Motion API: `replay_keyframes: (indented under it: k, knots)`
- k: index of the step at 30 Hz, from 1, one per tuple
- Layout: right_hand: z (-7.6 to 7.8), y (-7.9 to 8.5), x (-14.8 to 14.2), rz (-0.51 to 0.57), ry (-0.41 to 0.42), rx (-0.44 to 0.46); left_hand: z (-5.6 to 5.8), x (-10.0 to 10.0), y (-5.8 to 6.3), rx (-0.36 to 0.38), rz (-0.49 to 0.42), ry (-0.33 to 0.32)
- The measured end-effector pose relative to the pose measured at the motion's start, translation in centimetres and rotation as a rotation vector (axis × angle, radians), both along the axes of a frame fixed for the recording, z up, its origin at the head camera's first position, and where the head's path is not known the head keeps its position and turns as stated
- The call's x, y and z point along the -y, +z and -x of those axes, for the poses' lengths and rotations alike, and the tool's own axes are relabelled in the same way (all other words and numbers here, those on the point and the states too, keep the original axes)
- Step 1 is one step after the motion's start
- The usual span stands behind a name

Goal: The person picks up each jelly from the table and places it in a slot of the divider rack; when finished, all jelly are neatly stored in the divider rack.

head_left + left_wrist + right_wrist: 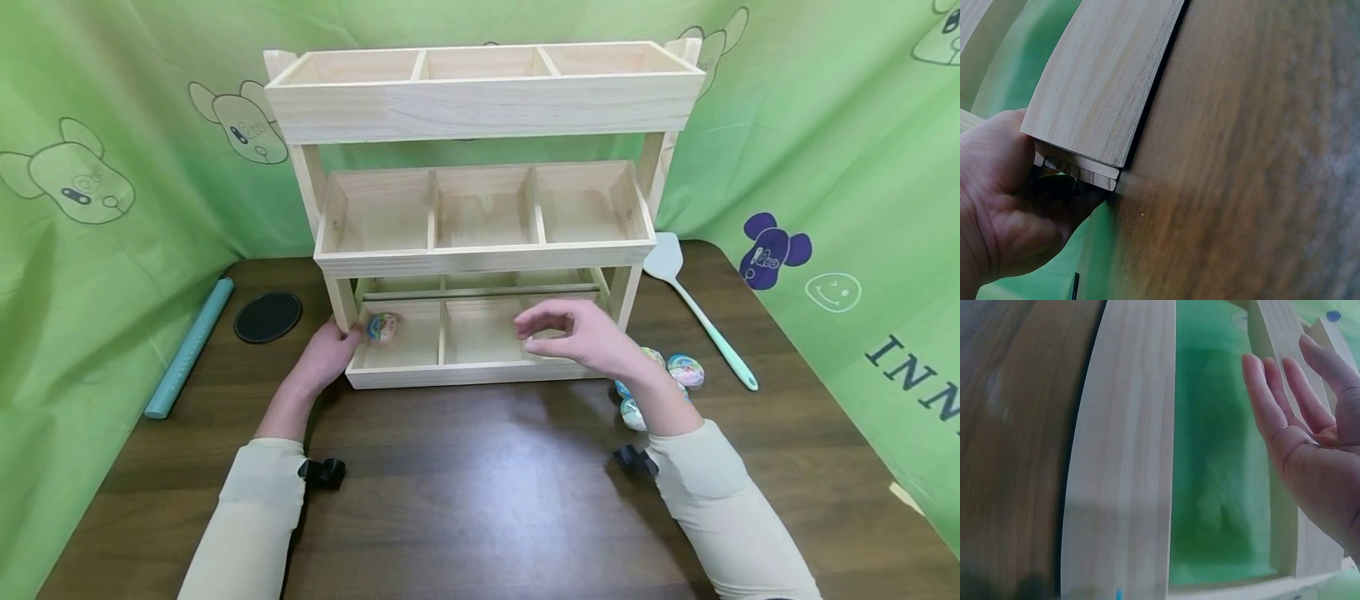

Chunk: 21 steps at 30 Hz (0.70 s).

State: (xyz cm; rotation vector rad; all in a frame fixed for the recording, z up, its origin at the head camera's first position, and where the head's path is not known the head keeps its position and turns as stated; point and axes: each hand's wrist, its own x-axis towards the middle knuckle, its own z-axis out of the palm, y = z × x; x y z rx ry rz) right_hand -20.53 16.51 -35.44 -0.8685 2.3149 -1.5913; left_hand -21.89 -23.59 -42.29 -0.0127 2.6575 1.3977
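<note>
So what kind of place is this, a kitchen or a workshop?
Neither, probably: it looks like a staged tabletop. A green cartoon-print cloth hangs round a brown table holding a wooden shelf rack.

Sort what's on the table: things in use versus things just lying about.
In use: wooden rack, held by left hand; ball in its bottom-left compartment; right hand, empty; balls beside the rack.
Lying about: spatula, black disc, teal roll.

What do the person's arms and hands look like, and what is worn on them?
Both arms wear long pale cream sleeves reaching to the wrists. The left hand and right hand are bare. A small black device sits at each wrist, beside the cuff.
</note>
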Motion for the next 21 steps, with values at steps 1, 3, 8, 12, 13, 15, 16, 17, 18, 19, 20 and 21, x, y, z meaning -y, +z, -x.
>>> replay_keyframes:
  k: [1,3,8,12,13,15,16,17,18,19,20,21]
  knots:
    - [-0.1,0.0,-0.4,-0.004,-0.002,-0.001,0.0,0.0,0.0,0.002,-0.002,-0.001]
    - [-0.3,0.2,-1.0,-0.012,-0.006,0.002,0.0,0.0,0.1,0.0,-0.002,-0.001]
    - [-0.5,0.2,-2.7,-0.049,-0.038,0.021,0.0,0.1,0.1,-0.005,0.006,0.003]
    - [-0.7,-0.1,-4.3,-0.08,-0.074,0.034,-0.1,0.1,0.0,0.002,-0.001,0.002]
    - [-0.7,-0.2,-4.7,-0.086,-0.084,0.035,-0.1,0.0,0.0,0.004,-0.004,0.002]
    - [-0.8,-0.3,-5.5,-0.096,-0.099,0.028,-0.1,0.0,0.0,0.006,-0.008,0.001]
    - [-0.8,-0.4,-5.9,-0.1,-0.108,0.021,-0.1,0.0,0.0,0.007,-0.011,0.001]
    - [-0.9,-0.4,-6.2,-0.103,-0.116,0.016,0.0,0.0,0.0,0.007,-0.011,0.001]
    - [-1.0,-0.4,-6.6,-0.105,-0.123,0.01,0.0,0.0,0.0,0.006,-0.01,0.001]
    - [-1.1,-0.4,-6.9,-0.106,-0.129,0.008,0.0,0.0,0.0,0.005,-0.008,0.002]
    - [-1.2,-0.5,-7.2,-0.108,-0.135,0.004,0.0,0.0,0.0,0.005,-0.006,0.002]
    - [-1.3,-0.5,-7.5,-0.108,-0.142,0.006,0.0,0.0,-0.1,0.007,-0.003,0.003]
